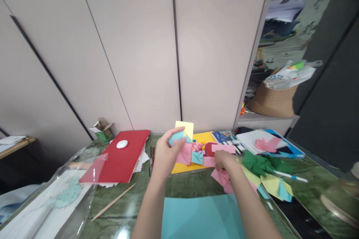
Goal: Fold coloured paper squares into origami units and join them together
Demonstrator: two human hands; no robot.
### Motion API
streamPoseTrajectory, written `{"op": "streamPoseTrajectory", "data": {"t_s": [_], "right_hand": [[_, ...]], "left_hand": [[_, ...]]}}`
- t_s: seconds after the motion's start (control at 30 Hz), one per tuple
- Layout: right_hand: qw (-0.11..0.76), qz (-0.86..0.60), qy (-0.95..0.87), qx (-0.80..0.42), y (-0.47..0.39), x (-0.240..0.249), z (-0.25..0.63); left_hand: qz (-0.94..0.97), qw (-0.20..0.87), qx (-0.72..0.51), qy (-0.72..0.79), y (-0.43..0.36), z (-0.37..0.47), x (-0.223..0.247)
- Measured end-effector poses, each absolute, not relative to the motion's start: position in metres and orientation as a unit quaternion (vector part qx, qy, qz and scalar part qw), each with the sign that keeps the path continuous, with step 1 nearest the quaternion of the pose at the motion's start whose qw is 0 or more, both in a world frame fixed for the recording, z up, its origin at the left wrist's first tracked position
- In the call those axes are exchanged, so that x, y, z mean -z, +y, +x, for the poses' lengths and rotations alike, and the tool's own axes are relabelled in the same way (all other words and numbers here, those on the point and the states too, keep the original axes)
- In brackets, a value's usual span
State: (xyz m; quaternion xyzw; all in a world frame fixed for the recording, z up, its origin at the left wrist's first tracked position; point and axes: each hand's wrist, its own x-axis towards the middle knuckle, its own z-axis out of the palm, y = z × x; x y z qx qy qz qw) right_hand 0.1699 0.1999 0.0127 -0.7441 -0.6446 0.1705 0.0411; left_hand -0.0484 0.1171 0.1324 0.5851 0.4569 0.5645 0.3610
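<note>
My left hand is closed with thumb and fingers around several folded paper pieces: a yellow piece sticking up, a blue one, and a pink one hanging below the thumb. To the right, my right hand reaches down among pink papers with its fingers curled; their tips are hidden, so what they grip cannot be seen. A pink strip lies just above its knuckles, and pink folded paper sits below it. Between the hands is a small creased blue square.
A large blue sheet lies in front. Behind the hands is a yellow folder bearing small pink pieces. Left are a red folder, a white mouse-like object and a pointed wooden stick. Green folded paper lies right.
</note>
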Motion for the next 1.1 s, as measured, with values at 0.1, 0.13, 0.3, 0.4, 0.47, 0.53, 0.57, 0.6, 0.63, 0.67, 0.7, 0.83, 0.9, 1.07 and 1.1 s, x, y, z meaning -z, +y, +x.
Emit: {"op": "streamPoseTrajectory", "data": {"t_s": [0.1,0.13,0.3,0.4,0.47,0.53,0.57,0.6,0.63,0.67,0.7,0.83,0.9,1.07,1.1], "right_hand": [[0.104,-0.725,-0.642,-0.228,0.198,-0.023,0.158],[0.139,-0.708,-0.647,-0.245,0.197,-0.027,0.153],[0.344,-0.571,-0.668,-0.332,0.192,-0.055,0.122],[0.435,-0.51,-0.652,-0.355,0.185,-0.066,0.111],[0.468,-0.492,-0.643,-0.354,0.182,-0.07,0.109],[0.484,-0.496,-0.636,-0.34,0.181,-0.07,0.111],[0.486,-0.505,-0.633,-0.329,0.181,-0.07,0.113],[0.484,-0.516,-0.631,-0.316,0.182,-0.07,0.116],[0.479,-0.53,-0.631,-0.303,0.183,-0.069,0.119],[0.47,-0.543,-0.632,-0.291,0.184,-0.069,0.122],[0.456,-0.556,-0.636,-0.28,0.186,-0.068,0.126],[0.382,-0.605,-0.652,-0.252,0.193,-0.061,0.143],[0.352,-0.632,-0.651,-0.232,0.196,-0.056,0.15],[0.325,-0.667,-0.646,-0.176,0.198,-0.051,0.155],[0.326,-0.664,-0.651,-0.171,0.197,-0.052,0.154]], "left_hand": [[0.632,0.367,-0.5,0.465,0.117,-0.047,-0.133],[0.65,0.367,-0.476,0.465,0.117,-0.046,-0.133],[0.717,0.292,-0.412,0.481,0.122,-0.04,-0.123],[0.717,0.219,-0.389,0.535,0.134,-0.041,-0.11],[0.708,0.201,-0.385,0.557,0.142,-0.042,-0.102],[0.709,0.19,-0.376,0.566,0.15,-0.044,-0.095],[0.709,0.182,-0.371,0.571,0.153,-0.044,-0.092],[0.706,0.171,-0.367,0.581,0.157,-0.045,-0.089],[0.7,0.157,-0.362,0.595,0.161,-0.047,-0.086],[0.692,0.144,-0.351,0.614,0.164,-0.049,-0.082],[0.685,0.13,-0.333,0.635,0.168,-0.051,-0.077],[0.666,0.129,-0.203,0.706,0.182,-0.064,-0.047],[0.655,0.133,-0.147,0.729,0.186,-0.068,-0.031],[0.651,0.127,-0.125,0.738,0.187,-0.07,-0.015],[0.652,0.128,-0.136,0.734,0.187,-0.069,-0.017]]}}
